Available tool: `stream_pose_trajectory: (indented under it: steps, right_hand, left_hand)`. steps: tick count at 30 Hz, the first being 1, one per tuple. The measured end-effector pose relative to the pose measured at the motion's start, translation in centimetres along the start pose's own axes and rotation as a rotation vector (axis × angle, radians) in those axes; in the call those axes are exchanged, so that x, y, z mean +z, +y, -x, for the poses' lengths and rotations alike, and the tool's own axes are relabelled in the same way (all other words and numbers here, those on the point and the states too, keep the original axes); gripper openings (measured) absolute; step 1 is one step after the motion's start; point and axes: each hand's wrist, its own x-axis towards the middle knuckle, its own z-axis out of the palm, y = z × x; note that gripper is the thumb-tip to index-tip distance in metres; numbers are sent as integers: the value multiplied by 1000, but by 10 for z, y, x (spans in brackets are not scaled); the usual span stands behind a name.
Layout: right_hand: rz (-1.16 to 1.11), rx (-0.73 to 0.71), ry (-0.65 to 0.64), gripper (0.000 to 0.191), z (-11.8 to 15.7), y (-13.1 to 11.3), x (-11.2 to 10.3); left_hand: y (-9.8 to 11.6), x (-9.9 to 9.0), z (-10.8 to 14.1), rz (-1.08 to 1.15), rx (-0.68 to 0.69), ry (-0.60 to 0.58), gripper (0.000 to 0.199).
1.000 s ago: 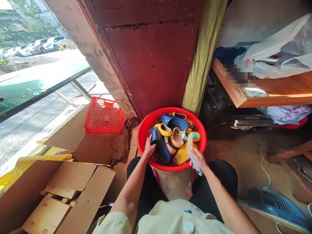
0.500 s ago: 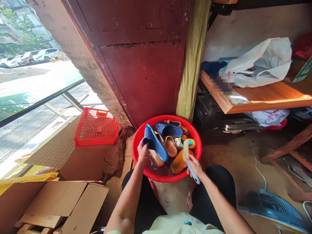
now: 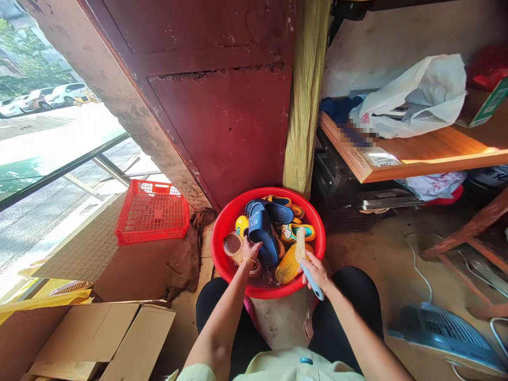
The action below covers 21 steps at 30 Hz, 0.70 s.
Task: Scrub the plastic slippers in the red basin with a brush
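A red basin (image 3: pixel 218 233) of dark water stands between my knees, with several slippers and clogs in it. My left hand (image 3: pixel 250 250) grips the left side of a blue slipper (image 3: pixel 264 238), which lies low in the basin with its strap toward the far side. My right hand (image 3: pixel 316 271) is closed round the light-blue handle of a scrubbing brush (image 3: pixel 312 278). Its pale bristles are over a yellow clog (image 3: pixel 291 263). Beside my left hand is a tan clog (image 3: pixel 233 244) with a brown patterned sole. Behind sits a second dark blue slipper (image 3: pixel 281 212).
A red plastic crate (image 3: pixel 153 214) rests on cardboard to the left, above an open cardboard box (image 3: pixel 87 333). Behind the basin is a dark red door (image 3: pixel 230 121). On the right are a wooden shelf (image 3: pixel 432 148) with a plastic bag and a blue fan (image 3: pixel 444 333).
My left hand has lowered the blue slipper into the basin and turned it more upright, moving right. The tan clog and a yellow round piece now show at left. The brush has barely moved.
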Motion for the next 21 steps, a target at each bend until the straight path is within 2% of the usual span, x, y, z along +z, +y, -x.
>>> stream_pose_trajectory:
  steps: [2, 4, 8, 13, 17, 21]
  right_hand:
    - [-6, 6, 4, 75, -2, 2, 0]
    - [-15, 9, 0, 76, -3, 3, 0]
    - [-27, -5, -21, 74, -3, 3, 0]
    - [-19, -5, -26, 69, 0, 1, 1]
    - [-22, -8, -26, 71, 1, 0, 2]
    - [-34, -13, -39, 73, 1, 1, 2]
  left_hand:
    - [-12, -3, 4, 66, -95, -2, 65]
    - [-16, -6, 5, 68, -133, -63, 58]
    - [-16, -5, 6, 20, -123, -126, 57]
    - [-16, 2, 12, -32, -80, -81, 54]
    - [-7, -6, 15, -110, -44, -52, 40]
    - [14, -24, 13, -384, 73, 18, 22]
